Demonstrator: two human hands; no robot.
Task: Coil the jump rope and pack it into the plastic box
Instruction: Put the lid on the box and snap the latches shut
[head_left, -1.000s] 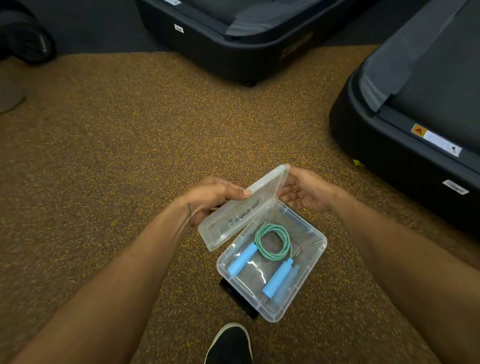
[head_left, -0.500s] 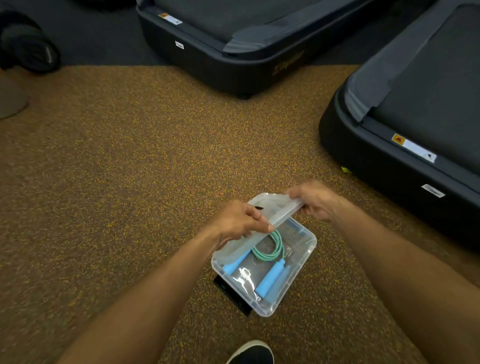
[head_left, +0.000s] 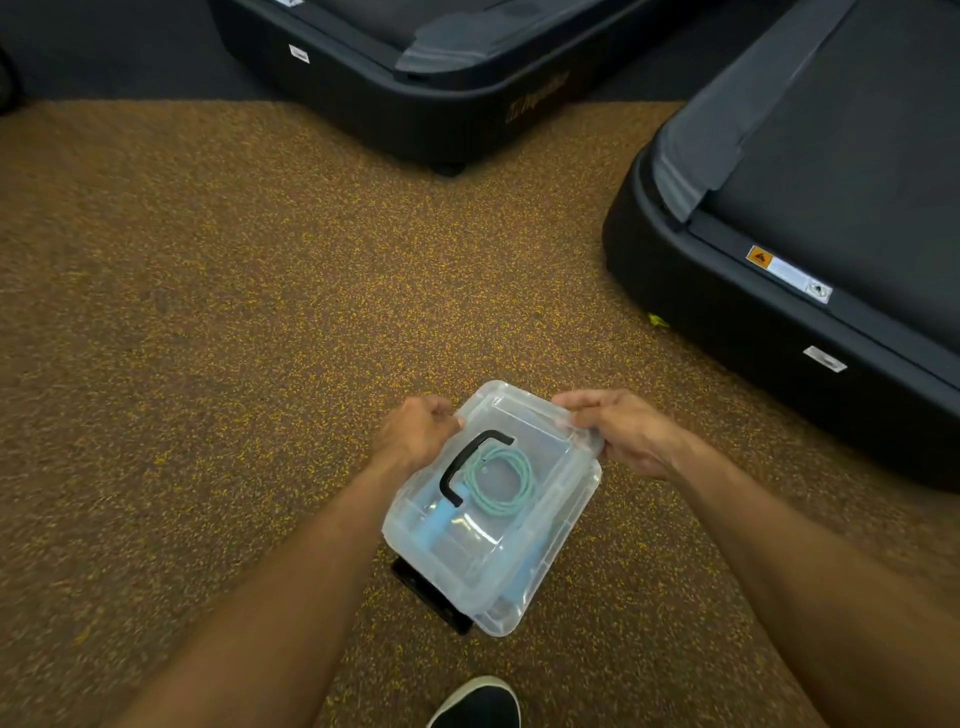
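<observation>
A clear plastic box (head_left: 558, 551) sits on the speckled brown floor in front of me. Its clear lid (head_left: 524, 415), with a black handle (head_left: 465, 464), lies flat over the box, slightly askew. Through the lid I see the coiled teal jump rope (head_left: 506, 480) and its blue handles (head_left: 434, 522) inside. My left hand (head_left: 413, 434) grips the lid's far left edge, fingers curled over it. My right hand (head_left: 621, 428) grips the lid's far right corner.
Two black treadmill bases stand close by, one at the top (head_left: 415, 78) and one at the right (head_left: 779, 260). A black latch piece (head_left: 431, 597) pokes out under the box's near side. My black shoe (head_left: 475, 704) is at the bottom edge.
The lid was tilted up open a second ago; both hands have swung it down flat onto the box. The view has also shifted a little.
</observation>
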